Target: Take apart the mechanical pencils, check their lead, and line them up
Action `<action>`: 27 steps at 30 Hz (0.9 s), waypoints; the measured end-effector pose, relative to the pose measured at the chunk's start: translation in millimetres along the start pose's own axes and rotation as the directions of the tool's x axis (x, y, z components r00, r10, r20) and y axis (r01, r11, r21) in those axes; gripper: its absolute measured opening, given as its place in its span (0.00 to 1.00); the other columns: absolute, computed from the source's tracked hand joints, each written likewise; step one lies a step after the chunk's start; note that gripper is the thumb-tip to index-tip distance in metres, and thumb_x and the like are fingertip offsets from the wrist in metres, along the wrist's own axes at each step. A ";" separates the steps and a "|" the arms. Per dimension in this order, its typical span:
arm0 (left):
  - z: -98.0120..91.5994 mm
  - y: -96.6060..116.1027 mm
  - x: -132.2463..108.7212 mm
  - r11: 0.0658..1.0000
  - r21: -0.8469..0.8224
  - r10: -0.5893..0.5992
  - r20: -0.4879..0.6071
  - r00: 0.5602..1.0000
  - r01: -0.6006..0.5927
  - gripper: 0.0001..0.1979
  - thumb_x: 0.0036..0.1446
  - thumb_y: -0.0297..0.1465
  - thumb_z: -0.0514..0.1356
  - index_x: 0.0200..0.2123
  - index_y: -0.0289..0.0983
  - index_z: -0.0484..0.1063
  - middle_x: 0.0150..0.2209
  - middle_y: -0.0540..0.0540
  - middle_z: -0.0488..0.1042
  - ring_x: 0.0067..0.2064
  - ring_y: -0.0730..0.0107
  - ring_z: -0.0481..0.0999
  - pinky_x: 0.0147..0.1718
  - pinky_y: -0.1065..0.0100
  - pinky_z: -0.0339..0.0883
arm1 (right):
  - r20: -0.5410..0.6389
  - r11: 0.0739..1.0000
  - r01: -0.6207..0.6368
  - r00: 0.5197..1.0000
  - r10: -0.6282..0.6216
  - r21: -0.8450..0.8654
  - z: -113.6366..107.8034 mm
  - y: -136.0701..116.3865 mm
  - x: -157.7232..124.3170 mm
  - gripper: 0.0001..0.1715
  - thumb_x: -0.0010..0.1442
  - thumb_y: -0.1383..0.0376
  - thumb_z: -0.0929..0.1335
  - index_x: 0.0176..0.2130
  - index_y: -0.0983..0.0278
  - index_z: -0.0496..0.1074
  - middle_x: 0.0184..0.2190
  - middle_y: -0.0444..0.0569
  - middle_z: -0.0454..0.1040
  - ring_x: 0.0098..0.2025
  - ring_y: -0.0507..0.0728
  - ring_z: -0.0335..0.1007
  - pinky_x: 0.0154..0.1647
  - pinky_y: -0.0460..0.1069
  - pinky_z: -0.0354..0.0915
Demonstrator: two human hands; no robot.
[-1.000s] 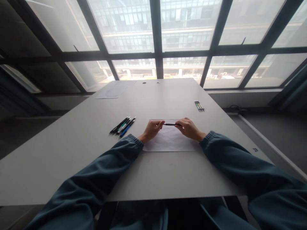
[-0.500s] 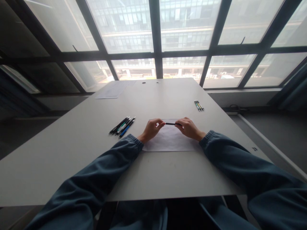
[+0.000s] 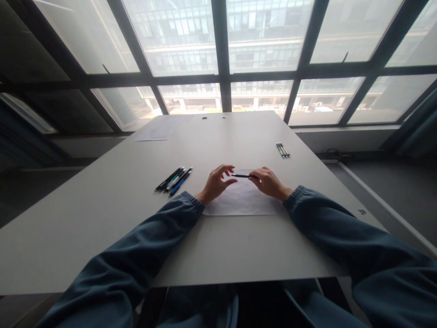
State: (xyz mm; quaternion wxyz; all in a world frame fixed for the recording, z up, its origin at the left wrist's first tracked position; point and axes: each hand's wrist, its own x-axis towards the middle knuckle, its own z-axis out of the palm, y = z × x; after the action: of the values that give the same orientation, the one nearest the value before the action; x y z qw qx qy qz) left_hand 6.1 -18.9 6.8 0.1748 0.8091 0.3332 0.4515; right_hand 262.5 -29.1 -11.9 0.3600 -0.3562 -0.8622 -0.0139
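Note:
A slim black pen [image 3: 242,176] is held level above a white sheet of paper [image 3: 246,200]. My right hand [image 3: 268,181] grips its right end between thumb and fingers. At the pen's other end, which has a pale tip, my left hand [image 3: 218,181] is open, thumb and fingers parted around the tip. Whether any left finger still touches the pen I cannot tell. Left of the paper lies a loose bunch of several pens [image 3: 173,180], mostly black, with green, white and blue ones among them.
Three or so slender pens [image 3: 283,150] lie side by side toward the right edge of the white table [image 3: 116,218]. Printed sheets [image 3: 155,129] rest at the far left corner. Beyond the table stands a large window with dark frames [image 3: 223,79].
The fingers of my left hand have spread apart from the pen's left end, uncovering its tip. My right hand keeps its grip in nearly the same place.

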 end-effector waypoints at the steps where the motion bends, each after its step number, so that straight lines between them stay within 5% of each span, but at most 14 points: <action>1: 0.2 -0.5 -0.1 1.000 -0.002 -0.005 -0.007 1.000 0.005 0.22 0.56 0.42 0.69 0.50 0.39 0.73 0.41 0.44 0.79 0.37 0.68 0.77 0.34 0.69 0.68 | -0.001 1.000 0.001 1.000 -0.001 -0.002 0.0 -0.1 0.0 0.10 0.70 0.62 0.65 0.40 0.63 0.74 0.33 0.51 0.81 0.33 0.57 0.74 0.45 0.52 0.63; 5: 0.7 -2.6 -0.5 0.999 0.018 -0.041 -0.003 0.999 0.041 0.17 0.64 0.45 0.60 0.45 0.37 0.74 0.37 0.46 0.78 0.37 0.69 0.75 0.33 0.70 0.66 | -0.001 1.000 0.006 1.000 -0.006 -0.007 -0.5 -0.6 0.0 0.09 0.70 0.62 0.66 0.39 0.64 0.74 0.33 0.50 0.80 0.33 0.57 0.73 0.45 0.52 0.63; 13: -0.4 -4.6 -0.9 0.993 0.098 -0.069 0.068 0.995 0.062 0.26 0.68 0.48 0.54 0.26 0.36 0.75 0.26 0.48 0.75 0.28 0.72 0.72 0.32 0.70 0.64 | 0.003 1.000 0.013 1.000 -0.013 0.001 0.6 0.6 0.2 0.09 0.69 0.62 0.66 0.40 0.63 0.75 0.32 0.50 0.80 0.32 0.56 0.73 0.45 0.52 0.62; 27: -0.3 -5.7 0.1 0.992 0.111 0.059 0.004 0.998 -0.059 0.14 0.64 0.41 0.63 0.32 0.37 0.78 0.30 0.47 0.77 0.31 0.71 0.72 0.31 0.69 0.66 | 0.011 1.000 -0.005 1.000 0.005 0.021 -0.5 0.6 0.2 0.10 0.70 0.61 0.65 0.40 0.62 0.75 0.34 0.51 0.80 0.34 0.57 0.74 0.46 0.52 0.62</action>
State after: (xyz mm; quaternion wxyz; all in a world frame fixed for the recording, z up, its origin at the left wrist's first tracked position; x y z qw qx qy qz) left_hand 3.7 -14.8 3.7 0.1164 0.8272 0.3337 0.4369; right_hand 263.1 -28.7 -11.5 0.3589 -0.3545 -0.8634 -0.0020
